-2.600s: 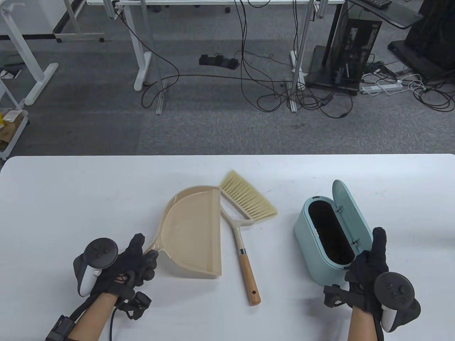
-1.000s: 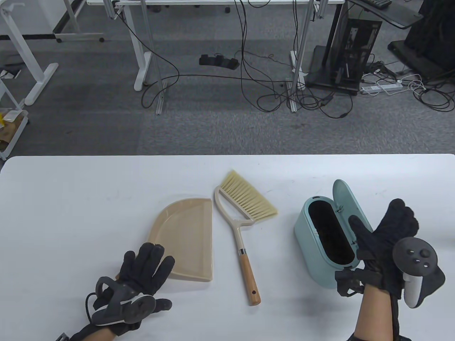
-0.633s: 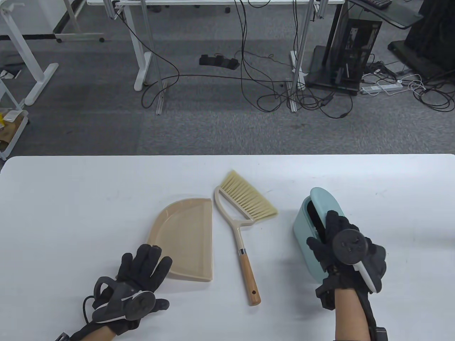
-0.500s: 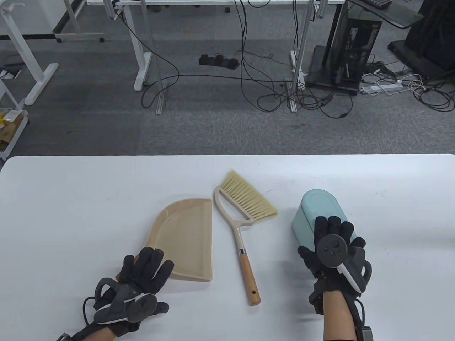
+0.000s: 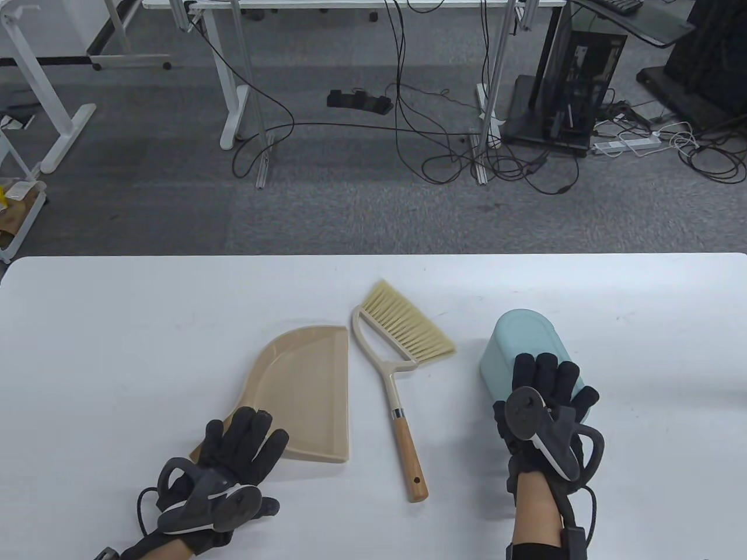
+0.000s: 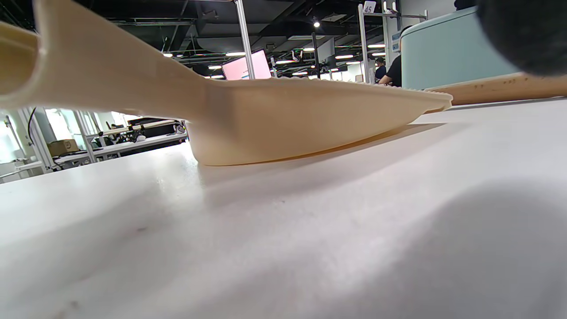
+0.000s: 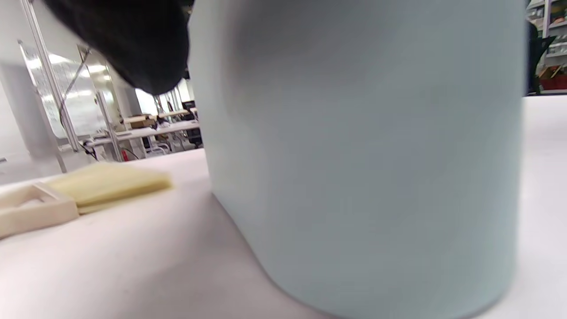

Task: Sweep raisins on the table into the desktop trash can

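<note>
The mint-green desktop trash can [image 5: 509, 343] stands on the white table at the right with its lid closed. My right hand [image 5: 548, 380] lies flat on top of the lid with its fingers spread. The can fills the right wrist view [image 7: 363, 155]. The beige dustpan [image 5: 309, 388] lies flat left of centre. My left hand [image 5: 244, 444] rests open over the dustpan's handle end. The dustpan shows from low down in the left wrist view [image 6: 288, 115]. The hand brush [image 5: 402, 373] lies between dustpan and can, bristles at the far end. I see no raisins on the table.
The white table [image 5: 117, 326] has bare room to the far left, along the back and right of the can. The brush's wooden handle [image 5: 409, 458] points toward the front edge. Beyond the table are the carpet, desk legs and cables.
The dustpan was laid flat and my left hand let go of its handle and flattened over it. My right hand swung over the open can, closed its lid and now rests on it.
</note>
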The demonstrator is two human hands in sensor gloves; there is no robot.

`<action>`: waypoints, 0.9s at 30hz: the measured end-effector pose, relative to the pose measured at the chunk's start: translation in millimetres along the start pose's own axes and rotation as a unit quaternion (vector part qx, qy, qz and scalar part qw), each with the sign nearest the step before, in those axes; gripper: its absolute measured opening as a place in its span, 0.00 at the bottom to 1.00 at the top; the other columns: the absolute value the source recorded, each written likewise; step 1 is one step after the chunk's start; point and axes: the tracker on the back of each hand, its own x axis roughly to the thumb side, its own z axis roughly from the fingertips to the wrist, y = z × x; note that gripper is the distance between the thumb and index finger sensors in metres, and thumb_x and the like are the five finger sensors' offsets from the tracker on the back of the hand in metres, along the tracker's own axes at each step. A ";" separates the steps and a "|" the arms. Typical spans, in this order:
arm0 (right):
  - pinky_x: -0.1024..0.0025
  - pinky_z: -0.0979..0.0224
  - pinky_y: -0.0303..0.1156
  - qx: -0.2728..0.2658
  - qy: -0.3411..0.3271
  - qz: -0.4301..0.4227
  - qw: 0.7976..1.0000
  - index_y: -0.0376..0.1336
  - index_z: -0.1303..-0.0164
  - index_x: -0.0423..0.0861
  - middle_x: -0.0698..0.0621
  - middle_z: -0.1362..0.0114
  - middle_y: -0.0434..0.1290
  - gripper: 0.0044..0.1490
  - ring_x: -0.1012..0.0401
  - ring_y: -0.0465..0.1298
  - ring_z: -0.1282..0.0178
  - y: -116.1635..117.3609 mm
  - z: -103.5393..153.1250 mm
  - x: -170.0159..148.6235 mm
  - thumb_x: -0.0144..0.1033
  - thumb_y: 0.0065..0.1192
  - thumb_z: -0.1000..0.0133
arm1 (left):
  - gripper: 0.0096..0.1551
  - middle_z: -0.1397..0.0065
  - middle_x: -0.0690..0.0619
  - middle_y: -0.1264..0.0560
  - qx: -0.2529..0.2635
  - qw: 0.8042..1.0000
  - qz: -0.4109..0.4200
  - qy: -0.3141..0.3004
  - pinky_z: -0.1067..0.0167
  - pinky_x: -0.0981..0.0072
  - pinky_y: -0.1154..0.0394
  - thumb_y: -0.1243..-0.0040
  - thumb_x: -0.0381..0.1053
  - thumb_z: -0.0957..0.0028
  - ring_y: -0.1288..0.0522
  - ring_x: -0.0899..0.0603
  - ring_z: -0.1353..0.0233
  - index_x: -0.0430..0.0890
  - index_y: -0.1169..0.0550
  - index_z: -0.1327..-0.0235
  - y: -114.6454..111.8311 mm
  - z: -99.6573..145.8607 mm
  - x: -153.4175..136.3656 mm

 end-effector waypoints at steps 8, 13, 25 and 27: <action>0.29 0.20 0.31 0.014 0.024 0.014 1.000 0.32 0.17 0.61 0.51 0.10 0.34 0.55 0.44 0.34 0.10 -0.7 -0.4 3.1 0.59 0.58 0.43 | 0.64 0.13 0.42 0.66 -0.003 1.000 -0.007 -0.003 0.28 0.23 0.54 0.44 0.77 0.55 0.63 0.28 0.13 0.53 0.60 0.18 1.1 -0.2 3.6; 0.28 0.21 0.29 0.036 0.027 0.001 0.999 0.30 0.16 0.61 0.51 0.10 0.32 0.57 0.44 0.31 0.10 -1.8 -1.5 2.6 0.61 0.58 0.43 | 0.64 0.13 0.42 0.67 0.002 1.000 -0.004 0.000 0.28 0.23 0.54 0.44 0.77 0.54 0.64 0.28 0.13 0.53 0.60 0.18 3.1 -0.5 2.7; 0.34 0.31 0.14 -0.050 -0.034 -0.091 0.994 0.24 0.18 0.59 0.51 0.13 0.22 0.61 0.46 0.22 0.14 -5.3 12.8 18.7 0.70 0.52 0.46 | 0.67 0.13 0.43 0.67 -0.015 1.000 0.001 -0.002 0.27 0.22 0.55 0.43 0.80 0.59 0.65 0.30 0.13 0.54 0.59 0.18 -1.3 -0.5 0.3; 0.34 0.30 0.14 -0.039 -0.080 -0.086 0.992 0.23 0.18 0.59 0.51 0.14 0.21 0.62 0.45 0.21 0.14 -5.1 23.3 35.8 0.70 0.51 0.45 | 0.67 0.13 0.44 0.67 -0.020 1.000 0.004 0.001 0.27 0.22 0.55 0.43 0.80 0.59 0.66 0.30 0.13 0.54 0.59 0.18 -2.7 -1.8 -0.8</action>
